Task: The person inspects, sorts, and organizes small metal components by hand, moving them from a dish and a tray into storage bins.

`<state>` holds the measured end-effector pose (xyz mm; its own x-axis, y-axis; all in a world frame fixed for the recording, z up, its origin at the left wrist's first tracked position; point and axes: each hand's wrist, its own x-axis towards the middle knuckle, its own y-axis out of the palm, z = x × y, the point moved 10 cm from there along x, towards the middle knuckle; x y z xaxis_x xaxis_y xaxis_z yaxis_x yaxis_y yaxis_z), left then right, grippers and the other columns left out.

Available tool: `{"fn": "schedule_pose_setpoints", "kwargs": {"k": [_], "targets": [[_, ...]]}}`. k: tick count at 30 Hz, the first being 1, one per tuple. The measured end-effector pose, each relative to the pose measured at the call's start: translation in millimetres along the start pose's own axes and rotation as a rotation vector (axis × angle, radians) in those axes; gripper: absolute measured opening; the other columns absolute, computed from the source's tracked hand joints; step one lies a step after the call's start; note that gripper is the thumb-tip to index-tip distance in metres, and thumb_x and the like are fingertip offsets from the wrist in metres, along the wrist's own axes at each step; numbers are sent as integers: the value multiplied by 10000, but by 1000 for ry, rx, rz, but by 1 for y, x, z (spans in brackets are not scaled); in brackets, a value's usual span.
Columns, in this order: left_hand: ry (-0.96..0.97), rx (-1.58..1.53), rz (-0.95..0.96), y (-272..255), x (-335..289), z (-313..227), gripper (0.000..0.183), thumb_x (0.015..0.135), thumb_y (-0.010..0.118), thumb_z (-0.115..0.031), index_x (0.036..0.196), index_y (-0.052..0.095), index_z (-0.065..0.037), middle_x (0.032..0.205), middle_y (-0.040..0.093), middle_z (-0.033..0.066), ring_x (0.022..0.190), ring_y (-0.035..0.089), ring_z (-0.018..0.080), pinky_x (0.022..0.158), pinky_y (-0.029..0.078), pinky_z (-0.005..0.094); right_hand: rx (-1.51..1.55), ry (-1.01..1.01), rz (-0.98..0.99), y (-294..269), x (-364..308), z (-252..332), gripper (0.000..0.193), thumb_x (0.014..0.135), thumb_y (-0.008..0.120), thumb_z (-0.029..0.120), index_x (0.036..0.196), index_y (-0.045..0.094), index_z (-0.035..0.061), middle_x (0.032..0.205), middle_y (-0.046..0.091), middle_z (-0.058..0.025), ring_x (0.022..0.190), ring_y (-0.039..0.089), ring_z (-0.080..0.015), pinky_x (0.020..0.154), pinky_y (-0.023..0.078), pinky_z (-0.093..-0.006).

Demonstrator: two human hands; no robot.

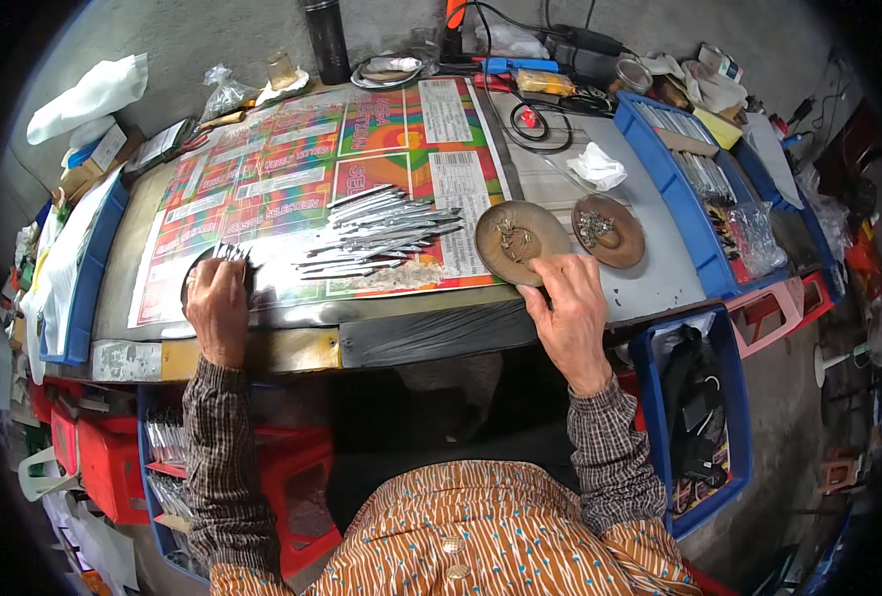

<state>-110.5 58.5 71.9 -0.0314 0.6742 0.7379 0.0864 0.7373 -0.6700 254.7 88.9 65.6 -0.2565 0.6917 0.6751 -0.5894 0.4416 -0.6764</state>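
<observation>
Probably it's a picking step: the right hand (570, 313) bends its fingers at the rim of a bowl (552, 230) of metal bits (523, 244) on the worktop (674, 268), the left hand (218, 306) over a dark dish (249, 283), any pinch unclear. Next calls for fine fingertip control.

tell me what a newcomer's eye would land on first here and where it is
Probably the bright, multicoloured printed sheet covering much of the table, with a loose pile of thin silvery strips right of its middle. Next might be the right hand at the front rim of a round brown dish holding small metallic bits, while the left hand is near the sheet's front left corner.
</observation>
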Motion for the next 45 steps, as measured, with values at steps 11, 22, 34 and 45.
{"fn": "schedule_pose_setpoints", "kwargs": {"k": [11, 22, 34, 45], "targets": [[112, -323, 136, 6, -11, -85, 103, 754, 632, 10, 843, 615, -39, 815, 565, 117, 765, 564, 308, 663, 454, 390, -99, -23, 138, 18, 6, -2, 390, 732, 720, 239, 1054, 632, 38, 1014, 550, -92, 1029, 469, -280, 842, 363, -429], [136, -402, 213, 21, -10, -101, 134, 740, 623, 11, 860, 618, -48, 833, 568, 117, 783, 561, 316, 673, 454, 400, -98, -41, 195, 18, 11, 0, 324, 720, 725, 220, 979, 638, 44, 971, 548, -86, 986, 479, -264, 811, 365, -412], [211, -324, 274, 41, 1, -113, 79, 759, 630, -18, 833, 618, -44, 828, 577, 117, 788, 573, 308, 680, 462, 387, -95, -81, 208, 18, 13, 1, 292, 732, 719, 219, 962, 640, 59, 939, 554, -77, 969, 479, -256, 788, 365, -399], [275, -303, 303, 47, 1, -123, 87, 734, 627, -17, 809, 597, -50, 837, 566, 102, 803, 540, 302, 702, 438, 393, -19, -54, 196, 15, 11, -2, 219, 725, 708, 158, 903, 627, 61, 903, 548, -65, 933, 491, -264, 773, 375, -402]]}}
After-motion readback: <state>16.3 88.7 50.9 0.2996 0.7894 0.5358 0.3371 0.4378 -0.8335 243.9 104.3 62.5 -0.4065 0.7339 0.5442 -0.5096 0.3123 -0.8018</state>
